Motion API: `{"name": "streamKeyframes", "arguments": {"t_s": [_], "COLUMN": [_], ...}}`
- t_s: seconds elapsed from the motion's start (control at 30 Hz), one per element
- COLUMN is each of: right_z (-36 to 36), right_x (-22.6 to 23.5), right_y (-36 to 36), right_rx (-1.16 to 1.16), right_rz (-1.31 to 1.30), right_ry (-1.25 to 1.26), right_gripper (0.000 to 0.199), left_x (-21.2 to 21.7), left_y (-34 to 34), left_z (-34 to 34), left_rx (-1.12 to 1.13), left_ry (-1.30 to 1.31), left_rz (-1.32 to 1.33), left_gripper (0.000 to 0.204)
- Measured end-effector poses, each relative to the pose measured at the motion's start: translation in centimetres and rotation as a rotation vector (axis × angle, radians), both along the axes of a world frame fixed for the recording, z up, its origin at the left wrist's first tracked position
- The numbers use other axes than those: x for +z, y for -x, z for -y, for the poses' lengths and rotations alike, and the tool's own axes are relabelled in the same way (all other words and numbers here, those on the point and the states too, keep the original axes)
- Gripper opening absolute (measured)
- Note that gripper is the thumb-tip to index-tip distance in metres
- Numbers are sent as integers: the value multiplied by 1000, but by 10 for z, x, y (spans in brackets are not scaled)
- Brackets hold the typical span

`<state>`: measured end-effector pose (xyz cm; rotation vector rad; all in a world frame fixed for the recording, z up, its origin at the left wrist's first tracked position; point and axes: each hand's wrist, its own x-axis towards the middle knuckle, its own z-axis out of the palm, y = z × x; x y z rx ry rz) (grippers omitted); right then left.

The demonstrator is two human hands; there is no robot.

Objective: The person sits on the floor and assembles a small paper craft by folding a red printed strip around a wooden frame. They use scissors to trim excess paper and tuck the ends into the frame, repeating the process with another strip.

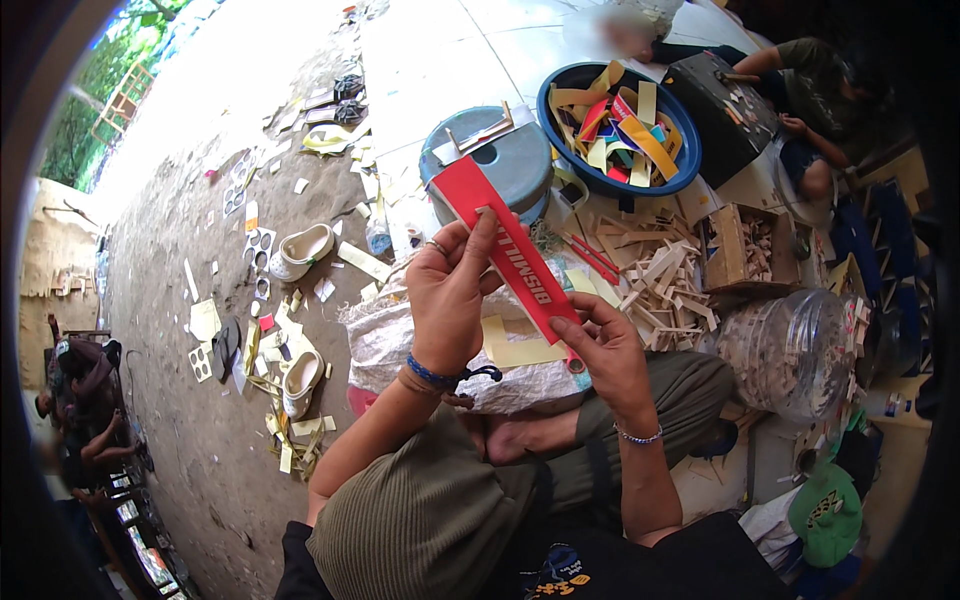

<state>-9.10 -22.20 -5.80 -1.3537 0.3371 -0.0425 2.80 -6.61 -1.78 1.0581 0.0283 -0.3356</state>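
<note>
A long, flat red strip with white lettering (512, 262) is held up slantwise in front of me. My left hand (448, 295) pinches it near its upper end, thumb on the face. At the lower end, my right hand (610, 352) grips it between thumb and fingers. Below the strip, a white woven sack (415, 365) is spread across the floor by my crossed legs. Pale yellow card pieces (525, 352) lie on that sack, partly behind the strip and my right hand. Two thin red sticks (596, 260) rest just beyond it.
A blue tub (692, 165) of coloured strips stands beyond, beside a round grey-blue container (535, 165). Wooden pieces (665, 295), a wooden box (718, 250) and a clear jar (770, 350) sit at right. Clogs (303, 250) and scraps litter the left; another person (825, 85) sits far right.
</note>
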Motion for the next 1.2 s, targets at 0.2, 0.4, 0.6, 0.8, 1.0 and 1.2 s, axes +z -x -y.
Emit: {"name": "streamKeyframes", "arguments": {"t_s": [0.2,0.4,0.6,0.8,1.0,1.2], "right_z": [1,1,0,-2,1,1], "right_x": [-1,-1,0,3,4,-6], "right_y": [0,0,0,-1,2,-3], "right_rx": [-1,-3,1,-4,33,42], "right_rz": [2,-24,0,20,8,90], "right_ry": [-9,-12,-12,-43,-49,-30], "right_gripper": [35,36,37,38,38,39], "left_x": [0,0,-3,-2,1,3], "left_y": [0,0,-2,-3,-2,-2], "left_z": [1,1,0,-1,-1,-1], "left_rx": [-4,13,28,33,16,-5], "left_ry": [-6,-26,-38,-29,-34,-39], "left_rz": [8,14,15,-2,-14,-12], "left_gripper": [31,30,28,27,28,29]}}
